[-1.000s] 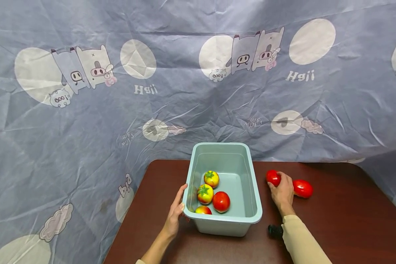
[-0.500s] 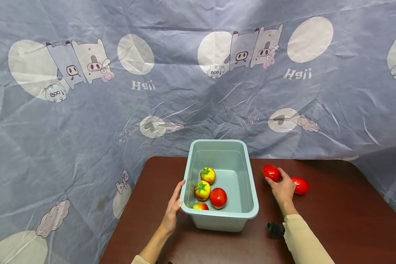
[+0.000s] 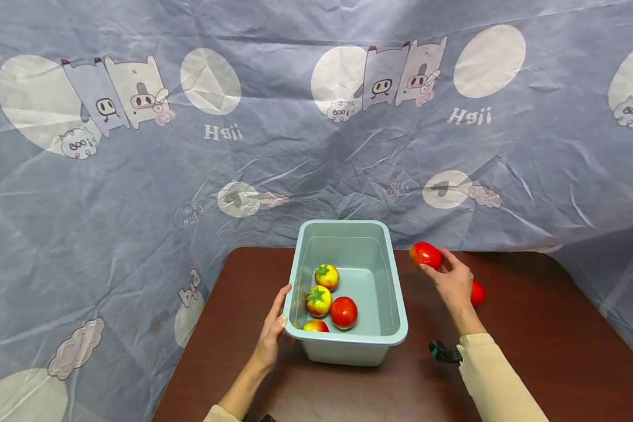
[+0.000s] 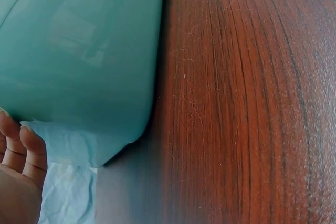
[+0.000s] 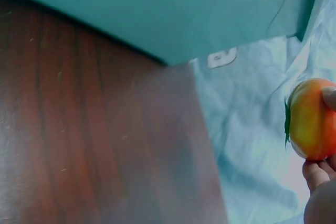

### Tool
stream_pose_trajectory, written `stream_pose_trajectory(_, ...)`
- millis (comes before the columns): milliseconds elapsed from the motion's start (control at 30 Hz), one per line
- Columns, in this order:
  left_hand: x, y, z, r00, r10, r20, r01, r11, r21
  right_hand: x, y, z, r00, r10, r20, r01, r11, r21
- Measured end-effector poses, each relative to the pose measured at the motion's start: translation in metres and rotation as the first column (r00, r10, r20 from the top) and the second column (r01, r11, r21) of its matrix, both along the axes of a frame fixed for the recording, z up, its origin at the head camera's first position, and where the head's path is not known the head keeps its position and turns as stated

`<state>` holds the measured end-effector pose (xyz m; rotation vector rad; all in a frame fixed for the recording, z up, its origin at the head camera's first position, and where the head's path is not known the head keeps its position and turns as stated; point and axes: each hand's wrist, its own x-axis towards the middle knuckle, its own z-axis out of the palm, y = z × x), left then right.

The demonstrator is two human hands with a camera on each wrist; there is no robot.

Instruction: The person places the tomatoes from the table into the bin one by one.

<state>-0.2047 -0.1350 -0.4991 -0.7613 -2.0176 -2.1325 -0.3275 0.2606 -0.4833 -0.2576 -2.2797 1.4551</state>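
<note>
A light green plastic bin (image 3: 348, 353) stands in the middle of the table, with several red and yellow tomatoes (image 3: 344, 312) on its floor at the left and near end. My left hand (image 3: 268, 340) grips the bin's left rim, thumb on top; in the left wrist view its fingers (image 4: 35, 153) are below the bin's edge. To the right of the bin, my right hand (image 3: 453, 286) pinches a tomato (image 3: 426, 255) between thumb and fingers, above the table. The right wrist view shows that tomato's yellow side and green leaves (image 5: 287, 121). Another red tomato (image 3: 477, 293) lies behind the right wrist, partly hidden.
The dark brown wooden table (image 3: 548, 340) reaches past the bin on both sides. A grey-blue printed cloth (image 3: 316, 158) hangs along its back and left. A dark watch-like band (image 3: 445, 353) is on the right wrist.
My right hand has lifted the tomato off the table and moved slightly left, tilting it so its yellow end shows. The left hand keeps its place on the bin. The head view has shifted a little.
</note>
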Motion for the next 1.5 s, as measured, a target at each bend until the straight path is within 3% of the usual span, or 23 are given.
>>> stream_pose_trajectory(300, 0.004, -0.002, 0.0, 1.0, -0.005, -0.005, 0.005, 1.0, -0.005, 0.012, -0.029, 0.032, 0.991, 0.122, -0.059, -0.129, 0.981, -0.147)
stream_pose_trajectory(533, 0.005, -0.003, -0.001, 1.0, 0.0, 0.01, 0.0, 1.0, -0.009, 0.024, -0.054, 0.054, 0.975, 0.212, -0.062, -0.218, 0.968, -0.127)
stream_pose_trajectory(800, -0.002, -0.003, -0.007, 1.0, 0.001, 0.025, -0.002, 1.0, 0.011, 0.033, -0.075, 0.071, 0.933, 0.329, -0.144, -0.348, 0.928, -0.136)
stream_pose_trajectory(1000, -0.007, -0.003, -0.01, 0.999, -0.013, 0.033, 0.013, 1.0, 0.022, 0.035, -0.084, 0.074, 0.92, 0.368, -0.135, -0.387, 0.905, -0.174)
stream_pose_trajectory(1200, -0.006, -0.003, -0.004, 0.999, 0.003, 0.035, -0.003, 1.0, -0.02, 0.035, -0.087, 0.073, 0.914, 0.375, -0.153, -0.398, 0.901, -0.172)
stream_pose_trajectory(1500, -0.002, -0.002, 0.005, 1.0, 0.007, -0.01, -0.008, 0.999, -0.038, 0.034, -0.078, 0.061, 0.937, 0.306, -0.167, -0.33, 0.933, -0.143)
